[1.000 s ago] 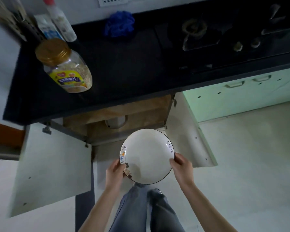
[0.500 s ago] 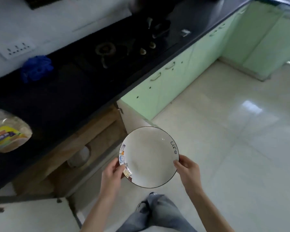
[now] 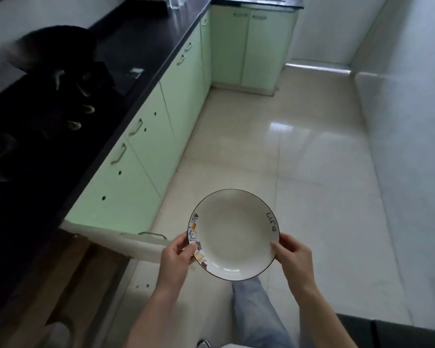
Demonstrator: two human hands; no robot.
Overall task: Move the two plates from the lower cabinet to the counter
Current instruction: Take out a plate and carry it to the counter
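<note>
Both hands grasp one white plate point(image 3: 232, 234) by opposite rims: my left hand point(image 3: 177, 257) pinches the rim with the cartoon print, my right hand point(image 3: 291, 254) the rim below the "Life" lettering. Plate held roughly level over the floor, in front of my legs. The black counter point(image 3: 146, 41) lies to my left, on the left hand's side; open cabinet door point(image 3: 126, 243) between. Judgement: carry leftward and up.

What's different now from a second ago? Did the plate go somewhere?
The view swung right, down the kitchen: the jar and blue cloth on the counter slid out of sight, and the open cabinet door now sits at the lower left. The plate stayed level between the left hand and right hand, same grip.
</note>
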